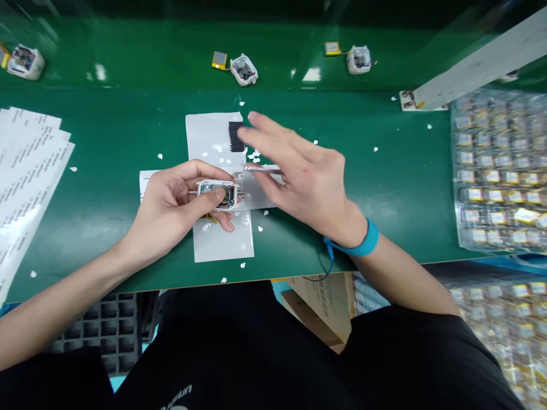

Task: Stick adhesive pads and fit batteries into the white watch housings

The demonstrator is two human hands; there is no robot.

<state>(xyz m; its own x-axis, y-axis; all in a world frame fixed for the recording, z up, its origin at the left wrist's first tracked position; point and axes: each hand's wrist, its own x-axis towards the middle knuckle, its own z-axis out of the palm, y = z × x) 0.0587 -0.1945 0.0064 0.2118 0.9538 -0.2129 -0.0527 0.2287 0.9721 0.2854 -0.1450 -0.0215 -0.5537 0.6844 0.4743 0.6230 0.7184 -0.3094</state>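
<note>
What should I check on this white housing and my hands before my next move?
Blue wrist strap on the right wrist: ok.
Its coiled cord grounded: cannot tell.
White plastic housing held firmly in the left hand: ok.
Circuit board seated in the housing: cannot tell.
Slim silver tool held by the right hand: cannot tell.

On the workbench [376, 188], a backing sheet [217, 134] lay centrally, beneath the left hand [171, 208] holding an opened device housing [216, 193]. Printed label sheets [29, 182] lay to the left, bagged pouch batteries [498, 171] to the right. Behind, on a shelf [128, 62], further housings [243, 71] stood beside batteries [219, 60].
</note>
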